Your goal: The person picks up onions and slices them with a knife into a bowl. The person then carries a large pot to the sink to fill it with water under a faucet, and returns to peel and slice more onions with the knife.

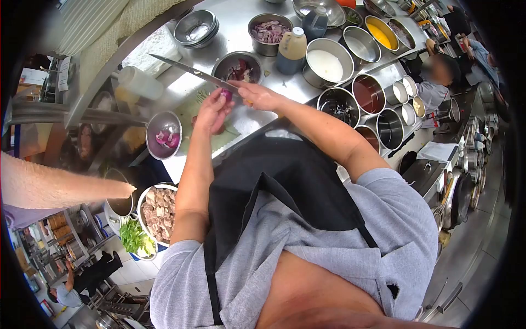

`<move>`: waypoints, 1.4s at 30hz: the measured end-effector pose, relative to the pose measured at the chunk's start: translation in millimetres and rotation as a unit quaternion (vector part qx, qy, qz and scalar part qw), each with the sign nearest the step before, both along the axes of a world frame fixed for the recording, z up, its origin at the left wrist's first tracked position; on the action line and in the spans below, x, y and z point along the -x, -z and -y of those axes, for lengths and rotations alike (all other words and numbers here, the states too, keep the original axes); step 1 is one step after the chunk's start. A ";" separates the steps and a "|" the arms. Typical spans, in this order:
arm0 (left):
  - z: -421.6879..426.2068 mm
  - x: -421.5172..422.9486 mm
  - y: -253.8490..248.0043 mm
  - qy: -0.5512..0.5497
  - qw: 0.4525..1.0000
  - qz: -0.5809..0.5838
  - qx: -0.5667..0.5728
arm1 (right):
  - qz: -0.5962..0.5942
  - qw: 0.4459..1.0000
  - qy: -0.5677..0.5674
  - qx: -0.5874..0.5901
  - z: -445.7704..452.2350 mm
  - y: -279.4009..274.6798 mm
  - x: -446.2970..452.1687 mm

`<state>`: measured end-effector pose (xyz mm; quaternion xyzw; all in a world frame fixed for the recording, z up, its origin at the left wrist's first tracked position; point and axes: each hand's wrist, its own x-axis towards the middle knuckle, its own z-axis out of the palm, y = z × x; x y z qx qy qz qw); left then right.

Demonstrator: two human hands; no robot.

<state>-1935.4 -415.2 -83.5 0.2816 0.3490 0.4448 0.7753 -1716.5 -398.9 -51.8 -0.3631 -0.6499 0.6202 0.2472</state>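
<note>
My left hand (210, 112) holds a small peeled red onion (226, 95) between its fingers above the cutting board. My right hand (256, 97) grips a long knife (189, 69), its blade pointing to the upper left and passing close to the onion. Just beyond my hands, a metal bowl (218, 70) contains dark red onion pieces or skins. Peeled red onions (167, 138) lie in another metal bowl (153, 149) to the left. Under my hands, the pale green cutting board (193, 147) is partly hidden by my left arm.
Beyond the board stand a pot of chopped red onion (268, 32), a sauce bottle (291, 52) and a pot of white liquid (324, 62). Meat chunks (159, 213) and green leaves (135, 238) are at lower left. Another person's arm (66, 183) reaches in from the left.
</note>
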 end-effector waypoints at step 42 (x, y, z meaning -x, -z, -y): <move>-12.7 -26.1 -16.7 -0.101 0.984 -0.121 -0.082 | 0.077 0.981 0.116 -0.135 -31.5 25.8 -21.7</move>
